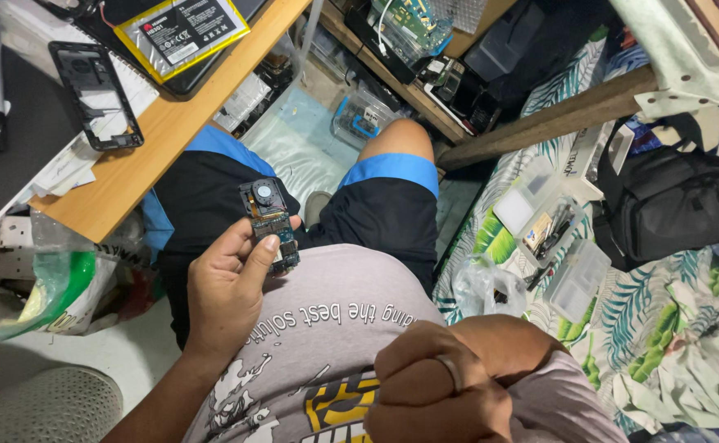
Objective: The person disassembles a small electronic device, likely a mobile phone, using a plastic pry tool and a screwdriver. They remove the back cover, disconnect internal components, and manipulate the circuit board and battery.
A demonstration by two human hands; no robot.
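Bright, even indoor light, mostly sharp from my seat.
I see glare on the tablet battery [182, 31], soft shadow under the desk [171, 123], and wide-angle bending toward the edges.

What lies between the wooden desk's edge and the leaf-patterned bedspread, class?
In the head view, the person's lap in black-and-blue shorts fills the stretch between wooden desk and bedspread; the left hand holds a circuit board above it.
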